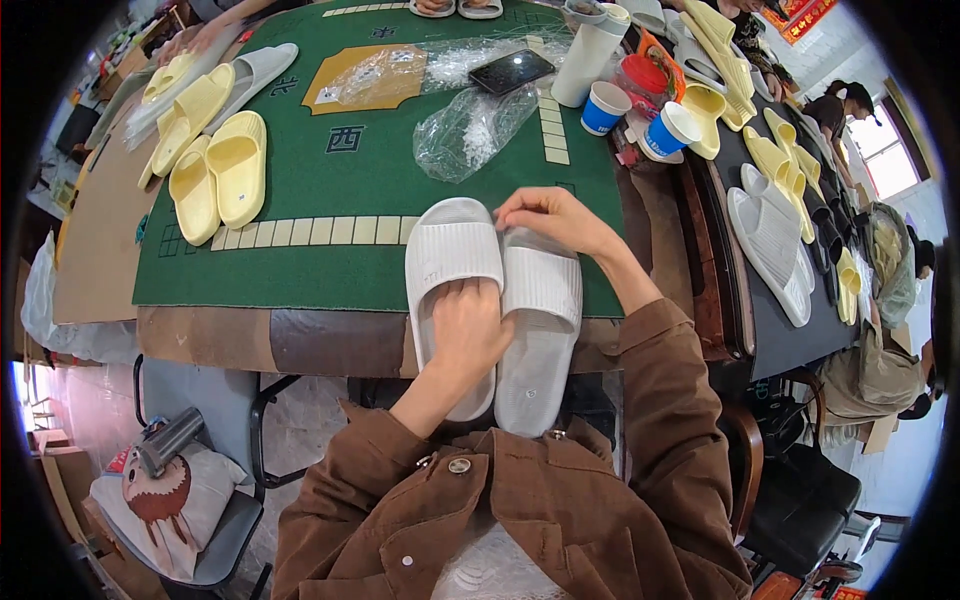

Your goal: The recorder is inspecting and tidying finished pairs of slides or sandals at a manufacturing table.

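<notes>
A pair of light grey slippers with ribbed straps lies side by side, toes away from me, across the near edge of the green mat. My left hand (pixel 465 325) reaches into the left slipper (pixel 453 248), its curled fingers partly hidden under the strap. Over the toe of the right slipper (pixel 541 288), my right hand (pixel 552 214) has thumb and fingers pinched together, close to the gap between the two toes. Whatever is in that pinch is too small to make out.
Yellow slippers (pixel 238 170) lie at the left of the green mat (pixel 360 195). Beyond my hands are a clear plastic bag (pixel 470 130), a phone (pixel 511 71), a white bottle (pixel 592 58) and blue paper cups (pixel 605 107). More slippers (pixel 768 243) cover a surface at right.
</notes>
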Demonstrator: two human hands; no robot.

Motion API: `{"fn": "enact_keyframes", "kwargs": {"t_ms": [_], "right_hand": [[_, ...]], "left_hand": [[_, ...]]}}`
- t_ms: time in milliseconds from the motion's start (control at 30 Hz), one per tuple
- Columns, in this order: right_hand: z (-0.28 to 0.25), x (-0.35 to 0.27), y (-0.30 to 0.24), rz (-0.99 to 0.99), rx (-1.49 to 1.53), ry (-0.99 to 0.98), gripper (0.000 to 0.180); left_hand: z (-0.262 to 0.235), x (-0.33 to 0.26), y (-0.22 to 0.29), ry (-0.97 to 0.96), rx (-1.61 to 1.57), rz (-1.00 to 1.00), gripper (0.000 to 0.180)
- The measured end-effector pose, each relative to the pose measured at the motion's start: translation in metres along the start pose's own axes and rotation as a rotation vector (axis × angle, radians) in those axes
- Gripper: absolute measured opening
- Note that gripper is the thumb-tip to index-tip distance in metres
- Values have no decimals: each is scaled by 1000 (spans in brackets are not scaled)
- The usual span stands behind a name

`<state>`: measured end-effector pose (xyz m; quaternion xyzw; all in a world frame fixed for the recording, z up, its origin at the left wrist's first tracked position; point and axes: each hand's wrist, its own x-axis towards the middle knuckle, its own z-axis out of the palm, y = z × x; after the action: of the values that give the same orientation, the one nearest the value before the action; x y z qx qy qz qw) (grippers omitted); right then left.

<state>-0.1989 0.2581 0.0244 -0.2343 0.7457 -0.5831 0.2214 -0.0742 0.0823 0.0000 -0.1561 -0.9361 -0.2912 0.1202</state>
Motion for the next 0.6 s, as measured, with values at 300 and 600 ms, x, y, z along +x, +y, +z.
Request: {"fn": "enact_keyframes", "kwargs": {"t_ms": [300, 600], "right_hand": [[16, 12, -21, 217, 253, 199, 17], [30, 22, -26, 133, -146, 89, 19]], "left_hand": [[1, 2, -4, -2, -46, 10, 49], [-2, 1, -5, -54, -24, 10, 57]]}}
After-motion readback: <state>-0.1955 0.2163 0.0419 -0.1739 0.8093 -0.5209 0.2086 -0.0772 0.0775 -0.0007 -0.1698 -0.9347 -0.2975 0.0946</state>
